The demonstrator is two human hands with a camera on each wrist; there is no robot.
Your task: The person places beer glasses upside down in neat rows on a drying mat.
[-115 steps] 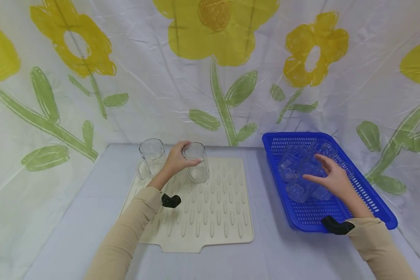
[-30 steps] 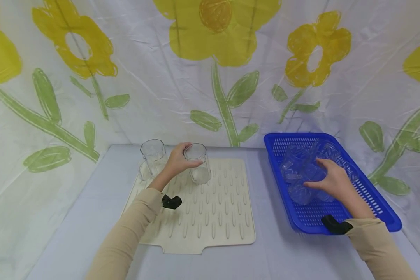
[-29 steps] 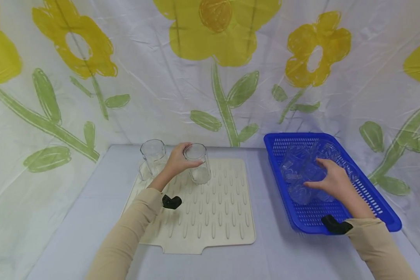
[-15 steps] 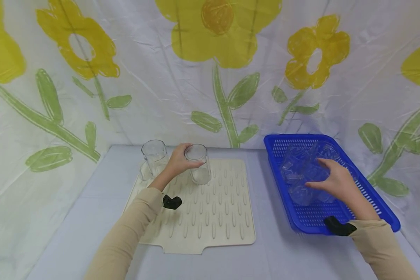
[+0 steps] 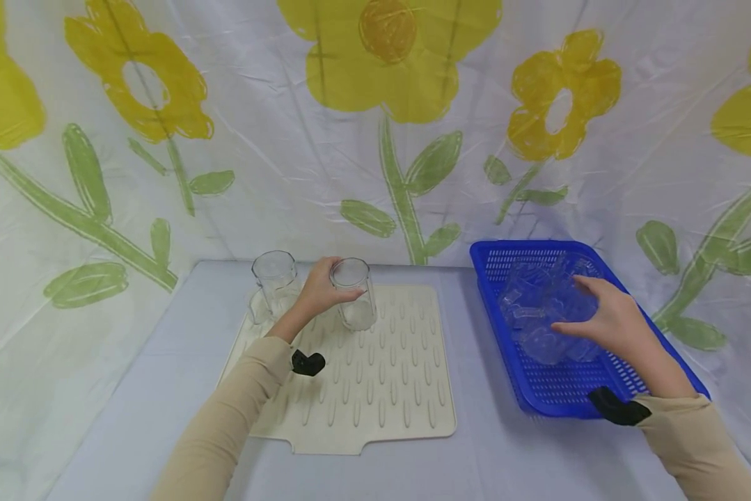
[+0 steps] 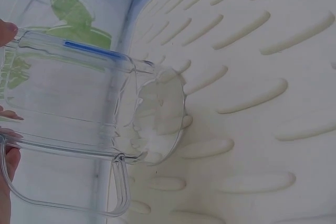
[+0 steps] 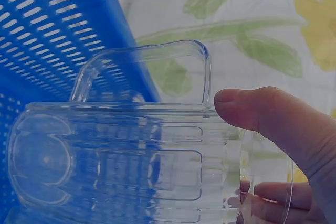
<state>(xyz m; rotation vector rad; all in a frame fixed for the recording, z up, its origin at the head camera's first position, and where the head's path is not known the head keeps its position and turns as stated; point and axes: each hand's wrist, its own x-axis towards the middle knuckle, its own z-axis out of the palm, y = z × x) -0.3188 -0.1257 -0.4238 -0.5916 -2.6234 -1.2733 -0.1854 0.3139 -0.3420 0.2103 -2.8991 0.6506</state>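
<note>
In the head view my left hand [image 5: 321,289] grips a clear glass mug [image 5: 358,316] near its rim. The mug stands on a cream ribbed mat [image 5: 406,376]; the left wrist view shows its base at the mat and its handle [image 6: 123,187]. A second glass mug [image 5: 273,268] stands to the left, partly behind that hand. Over the blue basket [image 5: 525,390], my right hand [image 5: 619,323] holds another glass mug [image 7: 121,161], thumb on one side and fingers on the other near the rim. Its handle [image 7: 205,72] shows beside the thumb.
Several clear glass mugs [image 5: 528,292] lie close together in the basket and are hard to tell apart. A white cloth covers the table [image 5: 475,459]. Behind it hangs a curtain [image 5: 250,174] with yellow flowers.
My right hand, seen with spread fingers over the basket at first, has moved in around a mug and then shifted slightly right. My left hand and its mug have stayed in place.
</note>
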